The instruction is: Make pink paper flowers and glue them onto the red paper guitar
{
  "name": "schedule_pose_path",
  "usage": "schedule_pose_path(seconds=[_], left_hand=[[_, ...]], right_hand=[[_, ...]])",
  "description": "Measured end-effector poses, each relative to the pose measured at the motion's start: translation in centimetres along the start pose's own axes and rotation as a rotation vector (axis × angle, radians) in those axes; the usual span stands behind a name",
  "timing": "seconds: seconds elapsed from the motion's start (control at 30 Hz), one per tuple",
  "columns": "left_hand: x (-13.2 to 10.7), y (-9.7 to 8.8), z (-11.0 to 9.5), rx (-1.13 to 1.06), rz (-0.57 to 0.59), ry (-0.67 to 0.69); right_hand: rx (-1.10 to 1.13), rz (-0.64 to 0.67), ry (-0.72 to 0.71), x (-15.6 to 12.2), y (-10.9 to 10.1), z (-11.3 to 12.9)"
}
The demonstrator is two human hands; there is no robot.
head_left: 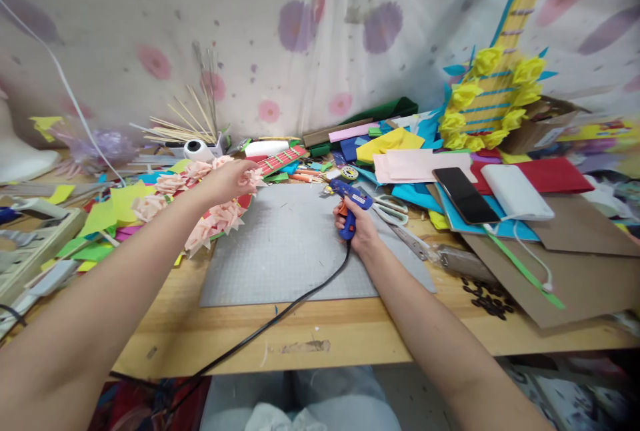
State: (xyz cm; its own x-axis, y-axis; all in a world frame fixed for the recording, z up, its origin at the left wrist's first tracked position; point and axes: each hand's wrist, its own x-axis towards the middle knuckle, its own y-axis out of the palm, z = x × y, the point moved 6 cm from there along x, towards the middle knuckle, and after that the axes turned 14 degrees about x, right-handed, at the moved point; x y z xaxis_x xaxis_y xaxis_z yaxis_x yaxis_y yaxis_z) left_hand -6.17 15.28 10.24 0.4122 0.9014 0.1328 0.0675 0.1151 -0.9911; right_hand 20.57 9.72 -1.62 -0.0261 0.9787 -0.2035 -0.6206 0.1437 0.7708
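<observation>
My right hand [359, 223] is wrapped round a blue glue gun [349, 199], with a finger at its orange trigger. The gun's nozzle points left, and a black cord runs down from its handle. My left hand [233, 179] reaches to a red paper guitar [280, 160] edged with pale pink paper flowers [216, 225]. Its fingers are curled down on the guitar near the base of the neck, partly hidden among the petals. A grey cutting mat [280, 251] lies below and between both hands.
Scissors [391, 209] and a metal ruler [409, 241] lie right of the glue gun. A black phone [465, 195] and a white power bank [517, 192] rest farther right. A guitar with yellow flowers [487, 101] stands behind. Coloured paper scraps [120, 207] cover the left side.
</observation>
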Motion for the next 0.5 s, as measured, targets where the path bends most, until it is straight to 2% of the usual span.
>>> schedule_pose_path(seconds=[0.17,0.5], left_hand=[[0.4,2.1,0.9,0.057,0.096,-0.022],[0.3,3.2,1.3,0.121,0.137,0.001]], right_hand=[[-0.009,0.007,-0.010,0.1,-0.1,0.0],[-0.016,-0.008,-0.015,0.0,-0.1,0.0]])
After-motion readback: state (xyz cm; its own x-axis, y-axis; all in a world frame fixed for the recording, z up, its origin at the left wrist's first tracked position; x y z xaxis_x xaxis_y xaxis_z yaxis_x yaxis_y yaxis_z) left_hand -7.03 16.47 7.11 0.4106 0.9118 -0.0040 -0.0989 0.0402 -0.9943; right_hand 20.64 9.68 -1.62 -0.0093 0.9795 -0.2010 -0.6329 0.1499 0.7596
